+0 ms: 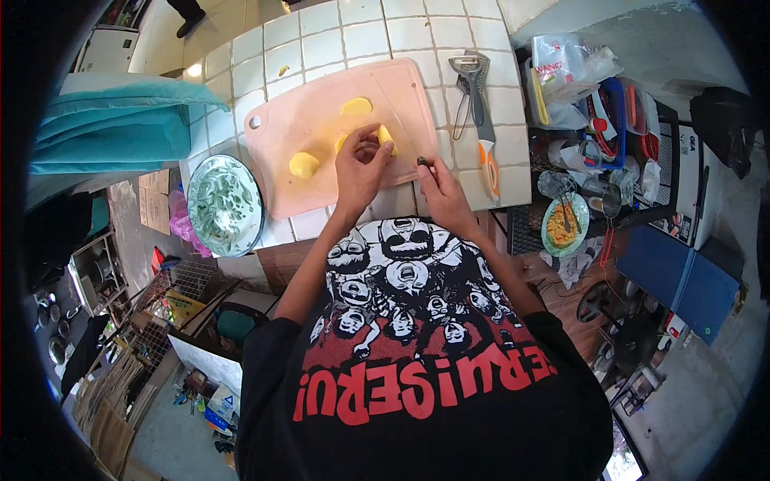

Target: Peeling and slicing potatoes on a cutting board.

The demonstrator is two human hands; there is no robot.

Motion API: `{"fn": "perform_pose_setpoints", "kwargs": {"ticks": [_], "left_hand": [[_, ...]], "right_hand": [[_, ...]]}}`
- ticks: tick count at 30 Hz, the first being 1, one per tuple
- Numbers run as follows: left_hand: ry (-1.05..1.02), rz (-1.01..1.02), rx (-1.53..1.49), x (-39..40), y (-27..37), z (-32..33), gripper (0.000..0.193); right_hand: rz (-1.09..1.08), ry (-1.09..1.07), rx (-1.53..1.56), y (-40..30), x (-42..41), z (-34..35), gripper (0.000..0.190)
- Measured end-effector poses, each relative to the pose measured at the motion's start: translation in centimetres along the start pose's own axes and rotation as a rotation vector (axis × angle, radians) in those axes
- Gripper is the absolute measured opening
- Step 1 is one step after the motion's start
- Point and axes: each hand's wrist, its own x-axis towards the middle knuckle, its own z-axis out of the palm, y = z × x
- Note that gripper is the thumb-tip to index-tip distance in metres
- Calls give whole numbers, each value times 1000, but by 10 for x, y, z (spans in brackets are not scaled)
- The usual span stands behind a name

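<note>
On the pink cutting board (283, 129), my left hand (363, 162) curls its thumb and fingers around a peeled yellow potato piece (386, 139). My right hand (444, 191) grips a dark handle (423, 161) at the board's near right edge; it looks like a knife's, with a thin blade line running up over the board. A flat potato slice (356, 106) lies beyond my left hand. Another peeled potato piece (304, 165) rests to its left. One more yellow piece shows partly behind my left fingers.
A green-and-white enamel bowl (224, 204) stands left of the board. To the right lie a grey-handled peeler (475, 90), a grater and an orange-and-white handle (489, 168). A plate of food (565, 225) sits beside the tiled counter (511, 141). Teal cloth (126, 126) hangs at left; a person's foot shows far off.
</note>
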Motion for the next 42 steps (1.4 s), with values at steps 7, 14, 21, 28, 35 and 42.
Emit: {"fn": "perform_pose_setpoints", "kwargs": {"ticks": [7,14,21,28,35,42], "left_hand": [[15,4,-20,-2,3,1,37],[22,-11,6,-2,3,2,37],[26,-14,-3,-3,6,2,38],[32,-52,-56,-4,8,4,36],[39,-37,-14,-3,8,4,35],[43,-51,-14,-4,10,5,34]], "right_hand": [[67,-157,-50,15,1,0,43],[47,-167,20,24,0,4,42],[101,-189,48,22,-2,3,41],[65,-162,-5,17,-5,4,40],[104,-177,-29,12,-6,5,41],[115,-154,-97,-4,-7,6,38]]}}
